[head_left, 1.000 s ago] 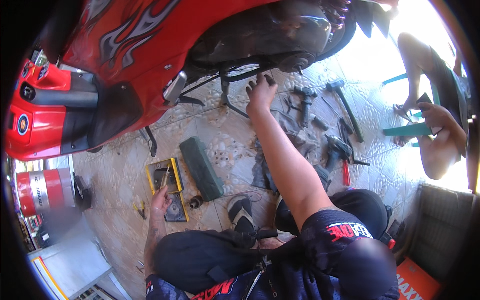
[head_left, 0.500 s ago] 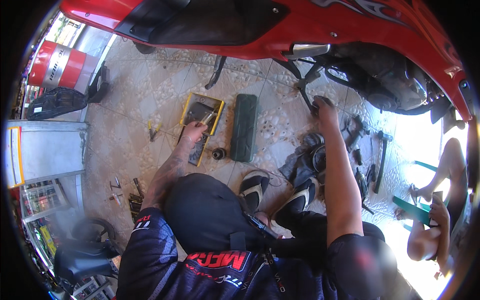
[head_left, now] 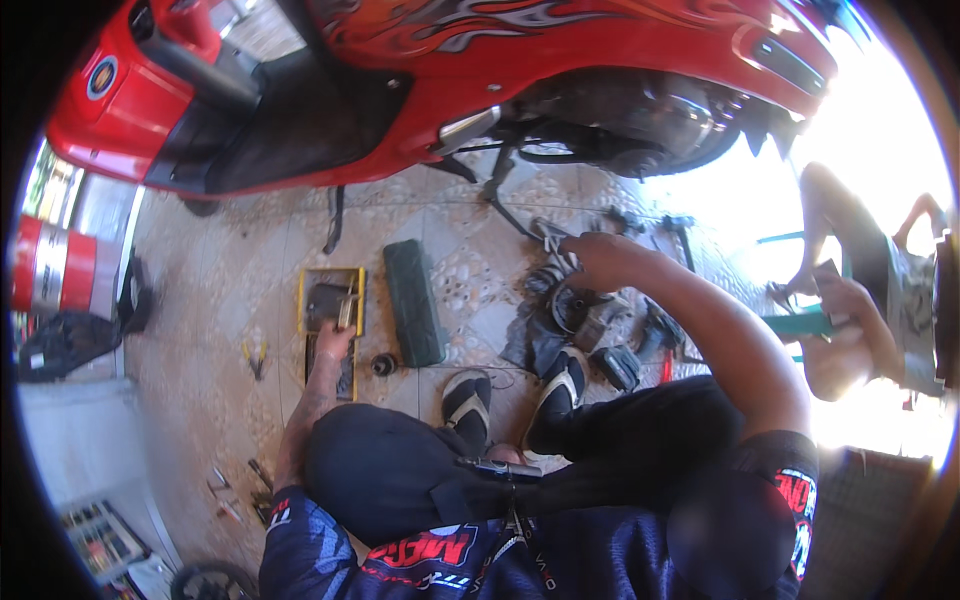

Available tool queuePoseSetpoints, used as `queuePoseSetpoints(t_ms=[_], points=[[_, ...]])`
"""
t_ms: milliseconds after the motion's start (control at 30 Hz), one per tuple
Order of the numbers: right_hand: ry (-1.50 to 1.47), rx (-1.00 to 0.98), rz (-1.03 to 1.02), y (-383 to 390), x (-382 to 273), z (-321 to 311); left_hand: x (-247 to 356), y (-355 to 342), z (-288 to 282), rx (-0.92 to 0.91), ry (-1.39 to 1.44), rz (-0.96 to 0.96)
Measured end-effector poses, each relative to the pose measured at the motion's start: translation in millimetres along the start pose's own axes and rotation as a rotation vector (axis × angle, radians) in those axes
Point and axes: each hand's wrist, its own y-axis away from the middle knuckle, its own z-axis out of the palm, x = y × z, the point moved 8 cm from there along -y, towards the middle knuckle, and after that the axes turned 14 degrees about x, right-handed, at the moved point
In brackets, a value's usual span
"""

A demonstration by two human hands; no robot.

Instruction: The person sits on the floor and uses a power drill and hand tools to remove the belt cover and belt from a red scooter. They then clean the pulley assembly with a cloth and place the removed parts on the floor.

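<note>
Left hand (head_left: 333, 340) pinched a slim metal tool (head_left: 346, 308), long axis pointing away beyond the fingertips, over the yellow-rimmed rectangular tray (head_left: 302, 300); right hand (head_left: 590, 250) curled at the scooter stand (head_left: 510, 205), grip unclear.

You are in a small motorcycle repair shop, open to bright daylight on one side. A red scooter (head_left: 420, 90) stands on its stand over the tiled floor (head_left: 240, 260), and around your feet lie a yellow-rimmed tool tray (head_left: 305, 300), pliers (head_left: 256, 355), loose engine parts (head_left: 580, 310) and a dark pad (head_left: 414, 300). A red and white drum (head_left: 50, 265) stands beside a shelf of small goods.
</note>
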Motion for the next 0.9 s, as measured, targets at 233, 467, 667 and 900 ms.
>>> queuePoseSetpoints(t_ms=[233,467,667,900], points=[[-0.056,0.084,0.088,96,31,-38,-12,-7,3,0.148,-0.035,0.044],[-0.009,0.206,0.263,119,132,-43,12,8,-27,0.154,-0.178,0.073],[0.025,0.281,0.260,83,168,-54,56,62,-65,0.063,0.014,-0.107],[-0.128,0.615,0.393,25,209,-52,107,93,-97,0.004,0.201,-0.097]])
